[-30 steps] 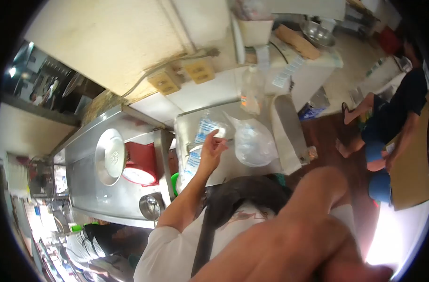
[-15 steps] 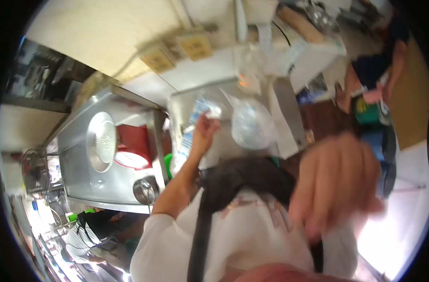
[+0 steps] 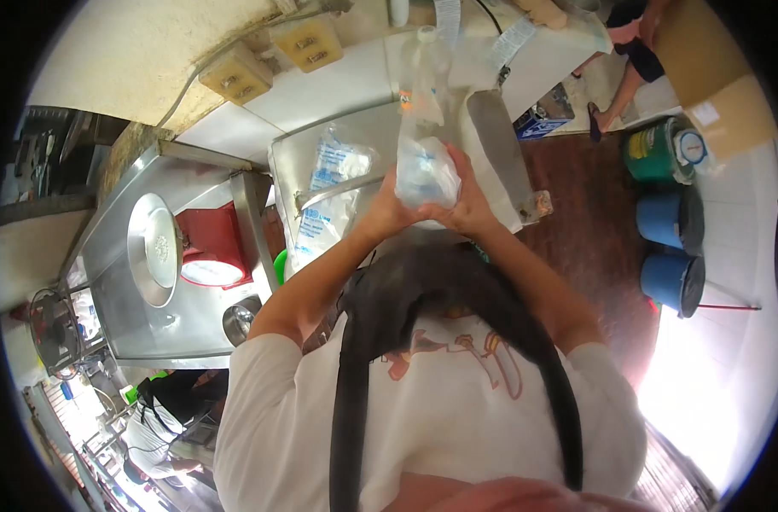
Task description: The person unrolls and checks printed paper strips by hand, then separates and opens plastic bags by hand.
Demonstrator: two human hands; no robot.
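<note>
A bulging clear plastic bag is gripped from both sides at the middle of the counter; its contents look pale and cannot be made out. My left hand closes on its left side, and my right hand wraps round the right side, fingers and thumbs curled about it. Left of my left hand lies a clear plastic packet with blue print, on the metal counter. Just beyond the bag stands a clear plastic bottle with an orange mark.
To the left, a steel table bears a red scale with a round metal pan and a small metal pot. Blue buckets and a green tub stand at right. Another person is lower left; a person's leg shows upper right.
My right hand has come down from in front of the camera onto the bag. My left hand has left the printed packet and now holds the bag too.
</note>
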